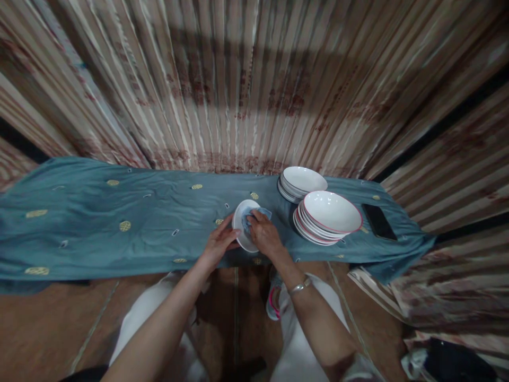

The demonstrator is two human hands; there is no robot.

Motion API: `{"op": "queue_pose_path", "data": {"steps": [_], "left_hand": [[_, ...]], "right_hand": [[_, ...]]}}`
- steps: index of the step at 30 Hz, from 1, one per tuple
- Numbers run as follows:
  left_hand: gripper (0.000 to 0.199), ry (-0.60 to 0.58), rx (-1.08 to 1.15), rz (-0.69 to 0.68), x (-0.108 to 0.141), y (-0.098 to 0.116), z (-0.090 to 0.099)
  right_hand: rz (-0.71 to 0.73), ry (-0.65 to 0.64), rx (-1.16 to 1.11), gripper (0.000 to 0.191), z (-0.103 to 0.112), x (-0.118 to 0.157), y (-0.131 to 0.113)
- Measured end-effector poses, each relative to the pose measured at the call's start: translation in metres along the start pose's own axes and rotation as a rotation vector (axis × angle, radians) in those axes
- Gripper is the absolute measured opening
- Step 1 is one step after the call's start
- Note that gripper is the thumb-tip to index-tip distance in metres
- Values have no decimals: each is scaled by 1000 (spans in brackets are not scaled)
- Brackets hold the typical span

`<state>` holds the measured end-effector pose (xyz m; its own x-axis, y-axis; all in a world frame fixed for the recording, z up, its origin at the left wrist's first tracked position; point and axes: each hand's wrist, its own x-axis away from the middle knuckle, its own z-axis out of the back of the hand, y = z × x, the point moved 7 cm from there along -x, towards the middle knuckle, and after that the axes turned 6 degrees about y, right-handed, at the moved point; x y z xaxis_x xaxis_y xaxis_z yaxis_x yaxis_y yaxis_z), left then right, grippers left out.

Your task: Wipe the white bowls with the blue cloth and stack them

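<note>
A small white bowl (237, 217), tilted toward me, is held over the front of the cloth-covered table. My left hand (219, 239) grips its left rim, the thumb on the near edge. With my right hand (262, 232) I press a bluish cloth (265, 212) against the inside of the bowl. Those fingers are closed on the cloth, and part of it sticks out past them at the upper right. The bowl's underside is hidden.
On the right stand a stack of red-rimmed white bowls (332, 209) and, behind it, a stack of white plates or shallow bowls (304, 179). A black phone (379, 222) lies farther right. The teal tablecloth (155, 209) is wrinkled. Striped curtains (238, 79) hang behind.
</note>
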<state>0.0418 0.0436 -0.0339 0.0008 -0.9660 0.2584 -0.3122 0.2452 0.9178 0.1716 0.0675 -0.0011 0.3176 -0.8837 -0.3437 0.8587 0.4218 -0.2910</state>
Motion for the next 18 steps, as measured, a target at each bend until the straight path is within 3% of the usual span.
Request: {"op": "queue_pose_path", "data": {"steps": [5, 11, 14, 18], "left_hand": [[88, 22, -7, 3, -2, 0, 0], [85, 19, -13, -3, -2, 1, 0], [83, 23, -8, -3, -3, 1, 1], [80, 41, 0, -1, -6, -1, 3]], "right_hand": [[-17, -119, -44, 24, -1, 15, 8], [-69, -281, -524, 22, -6, 23, 7], [-176, -288, -815, 24, -9, 22, 3], [-320, -196, -1137, 30, -16, 18, -1]]}}
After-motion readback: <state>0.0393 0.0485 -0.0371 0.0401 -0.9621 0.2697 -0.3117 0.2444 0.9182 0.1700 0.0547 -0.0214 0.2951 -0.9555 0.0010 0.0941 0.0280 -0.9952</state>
